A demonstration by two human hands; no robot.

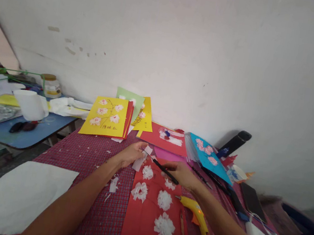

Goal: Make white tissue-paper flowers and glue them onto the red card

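Over the top edge of a red card [142,219], my left hand [133,154] pinches a small piece of white tissue paper [138,164]. My right hand [181,173] is closed around a slim black tool [163,169] with a thin pale tip; its exact kind is unclear. That tip touches or overlaps the tissue between the hands. Crumpled white paper flowers [164,200] lie on the card among faint drawn lines, one partly beneath my right hand. Close to my right forearm rests a yellow glue gun [198,218] with an orange light showing.
Finished flower cards in yellow [108,117], green and red stand against the wall, with a blue card [210,156] at right. White paper sheets [21,191] hang at left. Paper scraps [114,185] dot the checked cloth. A tissue roll [28,105] stands on a blue stool; a phone [253,201] lies right.
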